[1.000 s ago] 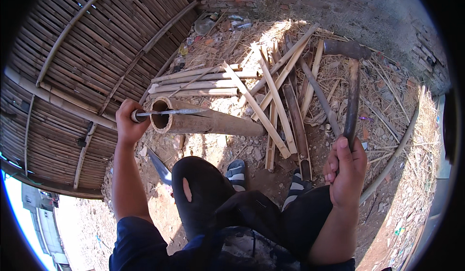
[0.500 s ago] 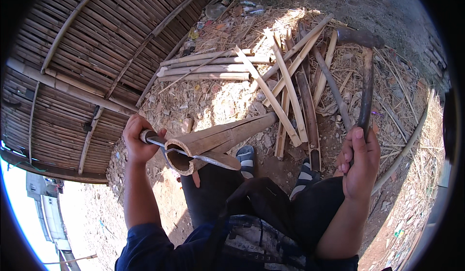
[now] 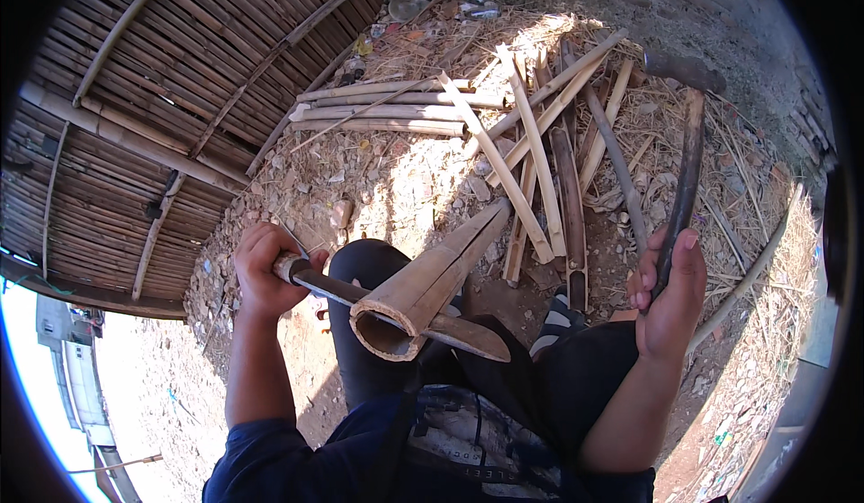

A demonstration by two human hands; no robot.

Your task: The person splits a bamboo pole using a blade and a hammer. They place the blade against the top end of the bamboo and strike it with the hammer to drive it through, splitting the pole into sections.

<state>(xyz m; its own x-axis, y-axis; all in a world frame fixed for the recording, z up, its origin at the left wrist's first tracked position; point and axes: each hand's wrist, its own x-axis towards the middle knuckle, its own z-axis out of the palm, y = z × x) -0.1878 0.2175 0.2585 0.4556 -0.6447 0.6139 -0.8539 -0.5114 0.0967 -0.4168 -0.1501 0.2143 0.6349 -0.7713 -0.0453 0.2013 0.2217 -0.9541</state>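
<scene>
My left hand is wrapped round the handle of a large knife. Its broad blade runs crosswise through the near end of a thick bamboo tube, and the tip shows on the right side. A long dark crack runs along the upper side of this tube, which slants away with its hollow end toward me. At the right my right hand grips a hammer by its dark handle, head raised at the top. The hammer stays apart from the knife and the bamboo.
Split bamboo strips lie crossed in a pile ahead. Several bamboo poles lie left of them. A bamboo slat panel stands at the left, a brick wall at the far right. Rubble and straw cover the ground.
The knife and bamboo tube have swung right and nearer to me, and the crack shows more plainly. My left hand has turned with the handle. The hammer has shifted slightly right.
</scene>
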